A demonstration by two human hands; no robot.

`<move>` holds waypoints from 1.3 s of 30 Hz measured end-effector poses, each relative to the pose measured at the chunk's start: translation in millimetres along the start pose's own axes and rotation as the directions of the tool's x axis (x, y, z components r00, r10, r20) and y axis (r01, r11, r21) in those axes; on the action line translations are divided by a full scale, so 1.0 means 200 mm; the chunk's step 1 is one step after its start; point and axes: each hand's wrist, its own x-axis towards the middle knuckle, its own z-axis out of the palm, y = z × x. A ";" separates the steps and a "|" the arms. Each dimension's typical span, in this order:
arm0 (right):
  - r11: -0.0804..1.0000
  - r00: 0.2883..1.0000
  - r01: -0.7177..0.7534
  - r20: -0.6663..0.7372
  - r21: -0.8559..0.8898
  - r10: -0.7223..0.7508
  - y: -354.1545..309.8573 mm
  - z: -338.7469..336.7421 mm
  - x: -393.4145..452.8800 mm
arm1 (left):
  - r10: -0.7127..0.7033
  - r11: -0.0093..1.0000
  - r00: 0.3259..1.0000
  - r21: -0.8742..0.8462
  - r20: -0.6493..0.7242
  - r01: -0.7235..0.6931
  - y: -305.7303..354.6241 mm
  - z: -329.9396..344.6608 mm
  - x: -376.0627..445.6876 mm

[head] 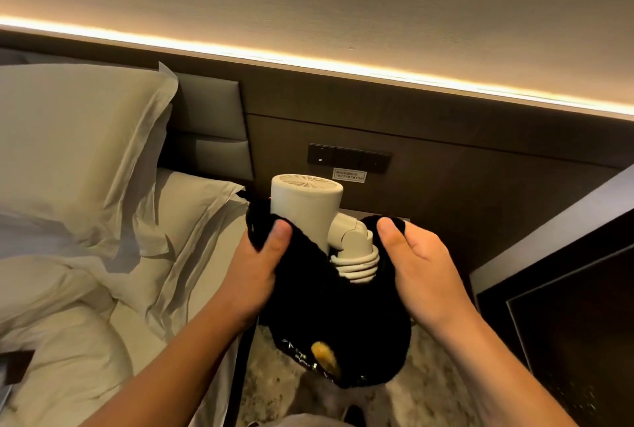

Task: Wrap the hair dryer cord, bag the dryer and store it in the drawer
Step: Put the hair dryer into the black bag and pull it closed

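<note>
Hotel bedside: bed (103,272) with rumpled pillows (75,145) fills the left of the frame, dark headboard panel (446,193) across the centre. Black bag (326,306) at lower centre, held up off the floor. My left hand (255,275) and right hand (417,269) each pinch the bag's rim, mouth spread. Hair dryer (305,200) stands half inside, head out; cord (356,263) coiled round the folded handle. Risk: coils could slip loose or snag the rim when I pull the bag up.

A warm light strip (343,66) glows along a dark wood headboard wall (446,159) with a switch panel (349,157), beside a bed (68,289) with rumpled white pillows (68,138).
</note>
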 end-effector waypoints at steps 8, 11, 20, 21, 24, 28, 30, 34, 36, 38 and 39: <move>1.000 0.999 -0.025 -0.043 -0.008 0.024 0.03 0.02 0.06 | -0.061 0.996 0.981 -0.070 -0.184 0.049 -0.02 0.00 0.03; 0.997 0.996 -0.074 -0.047 -0.012 0.073 0.06 0.02 0.06 | -0.043 0.998 0.984 -0.052 -0.170 0.034 -0.03 0.00 0.03; 0.992 0.991 -0.119 -0.065 -0.052 0.115 0.13 0.00 0.07 | -0.035 0.995 0.985 -0.095 -0.168 0.019 -0.04 -0.02 0.05; 0.991 0.991 -0.114 -0.072 -0.076 0.109 0.14 0.00 0.06 | -0.033 0.997 0.987 -0.081 -0.158 0.020 -0.05 -0.02 0.05; 0.984 0.985 -0.160 -0.083 -0.081 0.153 0.18 0.00 0.04 | -0.048 0.995 0.983 -0.093 -0.175 0.032 -0.07 -0.02 0.03; 0.976 0.980 -0.193 -0.067 -0.103 0.186 0.26 -0.02 0.03 | -0.020 0.998 0.982 -0.054 -0.185 0.010 -0.08 -0.01 0.03; 0.966 0.973 -0.229 -0.016 -0.116 0.229 0.31 -0.03 0.02 | -0.024 0.998 0.982 -0.069 -0.189 0.011 -0.07 0.00 0.03; 0.928 0.921 -0.372 0.121 -0.022 0.372 0.38 -0.01 -0.01 | -0.046 0.993 0.982 -0.119 -0.185 0.024 -0.05 -0.01 0.03; 0.907 0.896 -0.419 0.181 0.048 0.405 0.40 0.02 -0.03 | -0.066 0.989 0.980 -0.144 -0.188 0.038 -0.05 -0.02 0.03; 0.870 0.861 -0.481 0.246 0.109 0.445 0.40 0.07 -0.06 | -0.075 0.986 0.977 -0.160 -0.199 0.043 -0.06 -0.03 0.03; 0.851 0.839 -0.512 0.280 0.114 0.467 0.40 0.09 -0.07 | -0.073 0.986 0.976 -0.164 -0.204 0.039 -0.06 -0.04 0.03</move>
